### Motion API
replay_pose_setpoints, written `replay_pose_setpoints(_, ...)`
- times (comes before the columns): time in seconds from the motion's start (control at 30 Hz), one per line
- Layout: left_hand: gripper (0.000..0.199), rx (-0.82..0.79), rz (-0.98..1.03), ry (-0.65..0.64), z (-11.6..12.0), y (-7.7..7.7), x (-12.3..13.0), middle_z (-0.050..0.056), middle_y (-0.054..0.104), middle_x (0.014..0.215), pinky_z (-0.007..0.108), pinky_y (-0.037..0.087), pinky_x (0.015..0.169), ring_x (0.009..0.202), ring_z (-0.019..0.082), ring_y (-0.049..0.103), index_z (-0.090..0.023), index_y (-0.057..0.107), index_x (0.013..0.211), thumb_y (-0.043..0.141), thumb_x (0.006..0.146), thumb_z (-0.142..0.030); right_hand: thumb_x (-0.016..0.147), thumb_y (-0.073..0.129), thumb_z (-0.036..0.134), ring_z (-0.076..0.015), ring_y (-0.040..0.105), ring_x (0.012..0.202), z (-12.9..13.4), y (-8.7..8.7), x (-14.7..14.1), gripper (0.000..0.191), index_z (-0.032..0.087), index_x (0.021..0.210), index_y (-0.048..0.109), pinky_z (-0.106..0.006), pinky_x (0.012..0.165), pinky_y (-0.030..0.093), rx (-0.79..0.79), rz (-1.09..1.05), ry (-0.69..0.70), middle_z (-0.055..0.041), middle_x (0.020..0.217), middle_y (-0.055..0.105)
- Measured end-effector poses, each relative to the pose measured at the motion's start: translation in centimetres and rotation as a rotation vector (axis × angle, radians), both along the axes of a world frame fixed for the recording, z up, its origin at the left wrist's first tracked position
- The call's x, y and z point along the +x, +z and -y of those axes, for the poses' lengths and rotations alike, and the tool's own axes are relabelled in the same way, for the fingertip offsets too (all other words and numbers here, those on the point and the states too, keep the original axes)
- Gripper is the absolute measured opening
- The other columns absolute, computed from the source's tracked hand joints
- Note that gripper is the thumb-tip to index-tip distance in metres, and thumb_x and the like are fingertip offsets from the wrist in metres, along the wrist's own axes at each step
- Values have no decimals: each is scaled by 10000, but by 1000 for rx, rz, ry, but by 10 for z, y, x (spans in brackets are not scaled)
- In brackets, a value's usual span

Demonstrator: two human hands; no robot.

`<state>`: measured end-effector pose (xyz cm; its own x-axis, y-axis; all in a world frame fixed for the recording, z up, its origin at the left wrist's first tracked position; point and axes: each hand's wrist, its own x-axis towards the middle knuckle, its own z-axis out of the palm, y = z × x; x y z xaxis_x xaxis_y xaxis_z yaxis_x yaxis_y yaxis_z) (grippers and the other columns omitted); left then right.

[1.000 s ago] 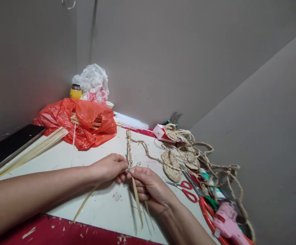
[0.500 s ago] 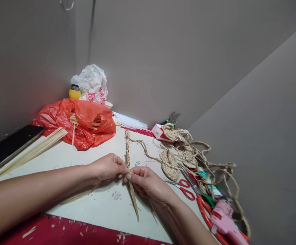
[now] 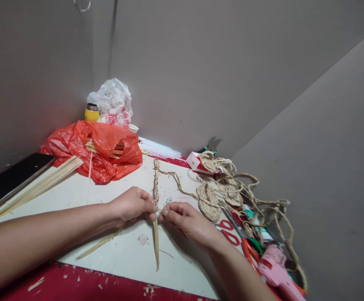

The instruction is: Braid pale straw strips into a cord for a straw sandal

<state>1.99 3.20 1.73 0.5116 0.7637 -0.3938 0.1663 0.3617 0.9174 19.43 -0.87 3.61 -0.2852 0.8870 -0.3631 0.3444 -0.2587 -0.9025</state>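
A straw braid runs up the white board, its lower end between my two hands. My left hand pinches the braid's end, from which a flat straw strand hangs toward me. Another strand sticks out below my left wrist. With thumb and forefinger closed, my right hand grips a short stretch of strand just right of the braid. A thin braided cord leads from the braid's upper part to a coiled braid disc on the right.
A red plastic bag with straw, a straw bundle and a phone lie left. Red-handled scissors, tangled braid and a pink glue gun crowd the right. Grey walls enclose the back.
My right hand has moved slightly right, apart from my left, drawing a strand sideways. The hanging strand has swung left to nearly straight down.
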Motion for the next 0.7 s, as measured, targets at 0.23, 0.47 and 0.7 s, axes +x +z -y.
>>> replay_pose_setpoints(0.23, 77, -2, 83, 49, 4, 1, 3, 35, 652, 575, 197, 348, 497, 492, 95, 535, -141, 542, 665, 591, 619, -178, 775, 582, 410, -35, 197, 354, 0, -2, 0, 298, 134, 663, 602, -213, 366, 99, -43, -74, -50, 95, 402, 309)
replay_pose_setpoints(0.47, 44, 44, 107, 91, 9, -4, 5, -37, 532, 432, 205, 320, 464, 418, 96, 484, -157, 533, 657, 542, 616, -141, 795, 484, 458, -82, 426, 300, 21, -7, -36, 331, 147, 699, 543, -193, 334, 276, -106, -59, -113, -4, 467, 570)
replay_pose_setpoints(0.7, 60, 7, 114, 135, 14, 4, 5, -39, 563, 504, 175, 271, 430, 401, 36, 387, -135, 558, 662, 584, 608, -138, 824, 458, 267, -105, 447, 461, 34, -14, -43, 269, 176, 574, 496, -240, 471, 298, 344, 441, -61, -25, 530, 549)
